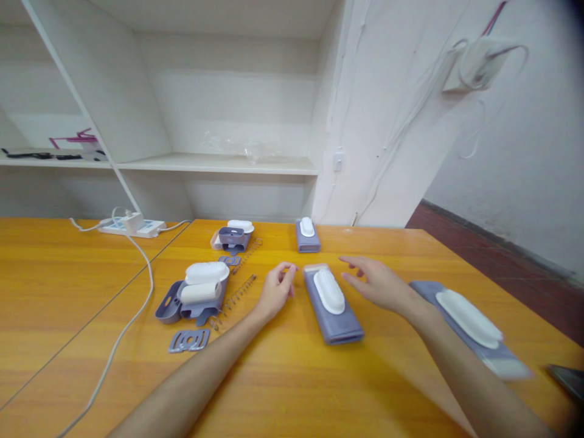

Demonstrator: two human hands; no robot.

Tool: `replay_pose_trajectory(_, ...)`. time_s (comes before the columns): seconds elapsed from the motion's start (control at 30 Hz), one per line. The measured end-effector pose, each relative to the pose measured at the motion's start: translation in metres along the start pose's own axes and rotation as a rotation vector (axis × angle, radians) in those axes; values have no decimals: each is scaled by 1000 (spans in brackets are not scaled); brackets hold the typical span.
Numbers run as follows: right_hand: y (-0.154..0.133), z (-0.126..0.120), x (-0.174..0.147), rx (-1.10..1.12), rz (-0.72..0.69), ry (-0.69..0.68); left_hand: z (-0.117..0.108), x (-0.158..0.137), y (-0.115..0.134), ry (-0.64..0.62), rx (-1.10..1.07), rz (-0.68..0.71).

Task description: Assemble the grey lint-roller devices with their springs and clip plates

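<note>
In the middle of the table lies a flat grey-purple plastic housing (337, 325) with a ribbed white oval piece (329, 292) on top. My left hand (277, 287) is just left of its far end, fingers curled in and nothing visible in them. On the other side my right hand (376, 281) hovers open, its fingers apart and pointing toward the housing without touching it. A similar housing with a white oval piece (469, 317) lies partly behind my right forearm. Left of my left hand are a metal spring (235, 300) and a group of grey-purple and white parts (205, 289).
Farther back sit another housing with a white piece (308, 236) and a second parts group (235, 234) beside a spring. A flat cut-out plate (189, 340) lies front left. A white cable (130, 322) runs from a power strip (132, 226). A dark object (568, 380) is at right.
</note>
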State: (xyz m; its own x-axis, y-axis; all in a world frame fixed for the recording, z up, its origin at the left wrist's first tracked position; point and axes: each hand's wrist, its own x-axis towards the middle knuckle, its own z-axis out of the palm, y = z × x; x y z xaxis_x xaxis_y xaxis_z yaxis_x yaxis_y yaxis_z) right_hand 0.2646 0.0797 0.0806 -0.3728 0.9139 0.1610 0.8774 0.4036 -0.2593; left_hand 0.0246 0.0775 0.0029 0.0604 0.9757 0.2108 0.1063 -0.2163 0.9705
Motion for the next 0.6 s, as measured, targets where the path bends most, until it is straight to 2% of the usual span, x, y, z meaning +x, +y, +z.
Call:
replay_pose_trajectory(0.07, -16, 2, -7, 88, -53, -61, 2, 1, -2, -8, -1, 7)
replay_pose_trajectory(0.13, -35, 9, -15, 81, -89, -121, 3, 1, -3, -4, -9, 8)
replay_pose_trajectory(0.3, -65, 29, -26, -125, 19, -134, 3, 2, -4, 17, -18, 17)
replay_pose_trajectory(0.43, -50, 28, -18, -254, 132, -179, 2, 2, -4, 26, -13, 10)
replay_pose_trajectory(0.6, 2, 20, 1, -305, 261, -187, 2, 3, -6, 33, 4, 25)
